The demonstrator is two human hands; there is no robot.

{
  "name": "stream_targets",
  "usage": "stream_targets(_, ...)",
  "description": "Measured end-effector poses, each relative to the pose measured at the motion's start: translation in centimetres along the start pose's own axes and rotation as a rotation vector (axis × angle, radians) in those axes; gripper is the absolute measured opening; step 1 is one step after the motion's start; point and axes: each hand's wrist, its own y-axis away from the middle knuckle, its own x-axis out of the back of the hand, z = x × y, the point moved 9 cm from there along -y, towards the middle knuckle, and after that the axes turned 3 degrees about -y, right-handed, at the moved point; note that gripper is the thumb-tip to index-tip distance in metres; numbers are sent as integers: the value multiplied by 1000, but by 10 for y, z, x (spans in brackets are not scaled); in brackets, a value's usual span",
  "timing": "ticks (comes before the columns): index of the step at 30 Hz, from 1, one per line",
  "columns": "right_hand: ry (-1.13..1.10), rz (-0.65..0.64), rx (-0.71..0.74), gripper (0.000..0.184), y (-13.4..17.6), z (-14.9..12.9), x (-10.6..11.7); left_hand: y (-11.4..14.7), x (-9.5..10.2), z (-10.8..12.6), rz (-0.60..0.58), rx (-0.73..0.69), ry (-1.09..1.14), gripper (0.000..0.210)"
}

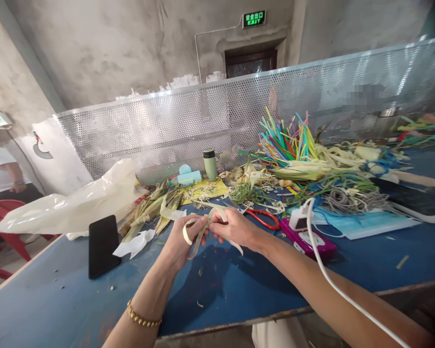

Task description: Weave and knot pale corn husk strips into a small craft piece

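Observation:
Over the blue table, my two hands meet in front of me and work on pale, flat husk strips (236, 246). My left hand (181, 238) pinches them where they cross, and one strip curls in a loop around its thumb. From the other side my right hand (237, 226) is closed on the same strips, with a loose end hanging below it. The fingers partly hide the crossing point. Just beyond my hands lie dried husks (145, 212) and a pair of red-handled scissors (264, 217), the blades partly covered.
A black phone (103, 246) lies left, near a plastic bag (90, 198). Behind stands a green bottle (210, 166) before a perforated metal screen (159, 125). Colourful stems (288, 137), a purple box (311, 241), a white cable (329, 278) and a face mask (369, 223) occupy the right.

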Motion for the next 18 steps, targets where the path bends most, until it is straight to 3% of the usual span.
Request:
stream_targets(4,45,16,-8,17,0,0,4,1,-3,7,-30,-36,-37,28)
stream_targets(9,84,-10,23,15,0,-2,0,-1,1,-3,-14,49,-67,30)
stream_targets(14,185,11,0,12,0,-1,6,-4,1,-3,-17,41,-21,29)
stream_targets(16,200,53,25,8,-2,-3,15,-4,2,-2,-9,45,-4,29)
stream_targets(18,146,192,70,16,-2,-7,33,-3,1,-3,-2,59,-20,28)
